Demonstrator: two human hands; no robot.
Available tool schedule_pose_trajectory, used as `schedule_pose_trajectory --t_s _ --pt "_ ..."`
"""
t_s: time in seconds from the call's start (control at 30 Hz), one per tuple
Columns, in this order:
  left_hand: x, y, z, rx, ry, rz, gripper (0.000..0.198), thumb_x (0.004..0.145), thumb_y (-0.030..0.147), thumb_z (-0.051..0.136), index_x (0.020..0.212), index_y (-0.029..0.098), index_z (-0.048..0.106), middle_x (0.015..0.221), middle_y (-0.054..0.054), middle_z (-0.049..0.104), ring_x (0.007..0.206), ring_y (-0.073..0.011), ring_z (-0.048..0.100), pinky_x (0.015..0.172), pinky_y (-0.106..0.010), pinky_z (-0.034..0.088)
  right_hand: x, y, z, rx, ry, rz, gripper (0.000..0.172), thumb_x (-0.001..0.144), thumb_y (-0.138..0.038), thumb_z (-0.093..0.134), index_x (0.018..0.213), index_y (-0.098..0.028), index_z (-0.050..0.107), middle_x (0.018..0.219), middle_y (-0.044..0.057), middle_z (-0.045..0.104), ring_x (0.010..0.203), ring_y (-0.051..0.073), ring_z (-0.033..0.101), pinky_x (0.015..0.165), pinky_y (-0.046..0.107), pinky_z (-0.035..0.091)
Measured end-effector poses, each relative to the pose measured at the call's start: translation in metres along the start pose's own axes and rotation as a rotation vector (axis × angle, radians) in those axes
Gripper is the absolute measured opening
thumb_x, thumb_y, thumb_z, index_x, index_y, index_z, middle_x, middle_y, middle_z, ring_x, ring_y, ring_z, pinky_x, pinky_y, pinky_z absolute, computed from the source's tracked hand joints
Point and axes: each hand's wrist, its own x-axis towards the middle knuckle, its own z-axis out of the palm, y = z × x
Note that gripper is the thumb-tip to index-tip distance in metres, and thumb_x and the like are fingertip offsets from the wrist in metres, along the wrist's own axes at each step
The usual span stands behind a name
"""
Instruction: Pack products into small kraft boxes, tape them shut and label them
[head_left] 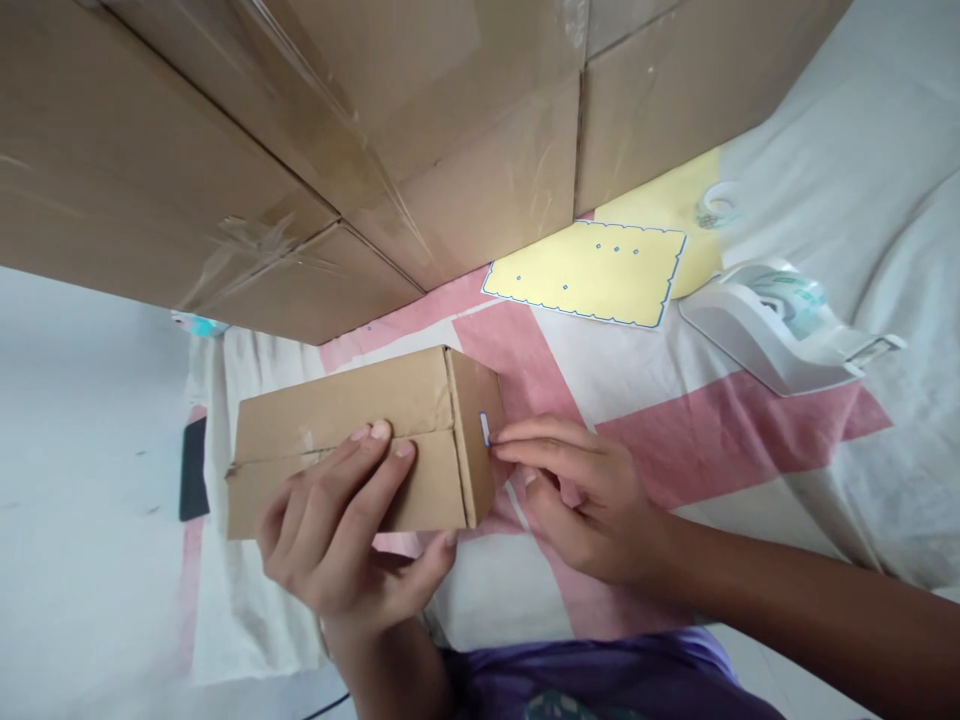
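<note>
A small brown cardboard box lies on the cloth in front of me, with a closed seam running along its top. My left hand holds it from the near side, fingertips pressed on the top by the seam and the thumb below the near edge. On the box's right end face is a small white sticker with a blue border. The index and middle fingertips of my right hand touch that face at the sticker's edge. The right hand's fingers are stretched out, with the thumb apart below them.
Large taped cartons stand close behind the small box. Right of them lies a yellow sheet with blue-edged markings. A white tape dispenser and a tape roll are farther right. A dark flat object lies at the cloth's left edge.
</note>
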Motion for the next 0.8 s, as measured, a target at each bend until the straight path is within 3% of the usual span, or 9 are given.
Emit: schedule_pose_trajectory --t_s 0.27,0.4,0.53,0.6,0.7,0.77,0.8 --pt "0.002 0.0 -0.001 -0.025 0.003 0.009 0.051 0.077 0.037 0.073 0.124 0.018 0.071 0.12 -0.013 0.076 0.099 -0.0331 0.074 0.086 -0.042 0.046 -0.002 0.004 0.001 0.0 -0.021 -0.057 0.027 0.086 -0.005 0.055 0.103 -0.019 0.07 0.111 0.011 0.077 0.094 0.017 0.077 0.074 0.026 0.065" --pt "0.002 -0.001 -0.003 -0.014 -0.006 0.032 0.05 0.079 0.034 0.076 0.126 0.017 0.071 0.122 -0.015 0.076 0.099 -0.033 0.074 0.082 -0.042 0.043 0.003 0.004 -0.001 0.016 -0.063 -0.081 0.028 0.082 -0.015 0.065 0.111 -0.019 0.063 0.105 0.011 0.075 0.089 0.018 0.074 0.073 0.027 0.062" --pt "0.002 -0.004 0.001 0.005 0.079 0.076 0.049 0.084 0.037 0.073 0.129 0.018 0.07 0.121 -0.013 0.077 0.095 -0.0301 0.074 0.08 -0.041 0.042 0.002 0.014 -0.003 -0.021 -0.098 -0.066 0.066 0.078 -0.034 0.079 0.134 -0.021 0.046 0.109 0.008 0.072 0.099 0.02 0.073 0.093 0.036 0.059" --pt "0.002 -0.005 0.003 0.006 0.11 0.093 0.048 0.085 0.038 0.073 0.13 0.019 0.069 0.121 -0.012 0.077 0.095 -0.029 0.074 0.082 -0.041 0.042 0.002 0.021 -0.003 -0.039 -0.089 -0.052 0.084 0.075 -0.044 0.084 0.142 -0.022 0.039 0.123 0.013 0.068 0.115 0.025 0.068 0.104 0.042 0.053" --pt "0.003 -0.006 0.004 -0.003 0.132 0.115 0.047 0.086 0.039 0.073 0.129 0.021 0.068 0.121 -0.01 0.077 0.099 -0.0281 0.074 0.088 -0.04 0.044 0.01 0.028 -0.001 -0.066 -0.221 -0.005 0.121 0.064 -0.052 0.091 0.158 -0.019 0.022 0.159 0.025 0.038 0.149 0.036 0.039 0.121 0.052 0.035" --pt "0.004 -0.007 0.004 0.0 0.121 0.144 0.047 0.087 0.038 0.071 0.131 0.022 0.065 0.121 -0.01 0.077 0.101 -0.0275 0.074 0.095 -0.041 0.043 0.022 0.027 0.002 -0.095 -0.384 0.023 0.143 0.06 -0.054 0.093 0.164 -0.018 0.002 0.169 0.026 0.015 0.159 0.039 0.016 0.127 0.055 0.022" --pt "0.004 -0.008 0.003 0.003 0.109 0.16 0.047 0.088 0.038 0.07 0.132 0.023 0.064 0.121 -0.01 0.077 0.103 -0.0272 0.074 0.098 -0.041 0.042 0.028 0.026 0.004 -0.115 -0.445 0.038 0.148 0.06 -0.054 0.093 0.165 -0.018 -0.005 0.17 0.026 0.01 0.159 0.039 0.011 0.128 0.055 0.019"
